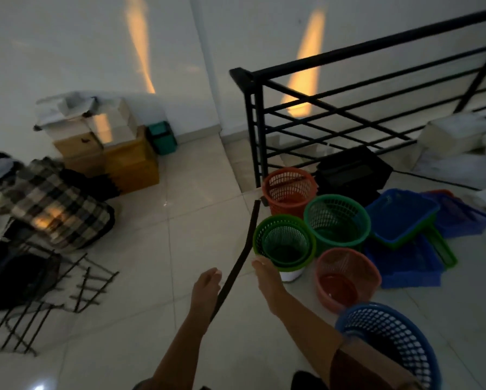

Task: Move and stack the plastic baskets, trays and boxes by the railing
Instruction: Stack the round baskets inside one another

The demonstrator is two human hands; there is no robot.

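Several round plastic baskets stand on the floor by the black railing (348,88). They are an orange one (289,190), a green one (336,220), a nested green pair (284,243) on a white base, a salmon one (346,277) and a blue one (388,342) nearest me. Blue trays (402,218) lie to their right. My right hand (267,274) reaches toward the rim of the nested green baskets, fingers fairly straight. My left hand (205,285) hovers beside a long dark strip (236,266), fingers relaxed; the blur hides any contact.
A black box (354,170) sits under the railing, with white bags (458,147) at the far right. Cardboard boxes (106,147) and a small green bin (163,137) stand by the wall. A plaid cloth bundle (53,204) and a metal grid (39,302) lie to the left.
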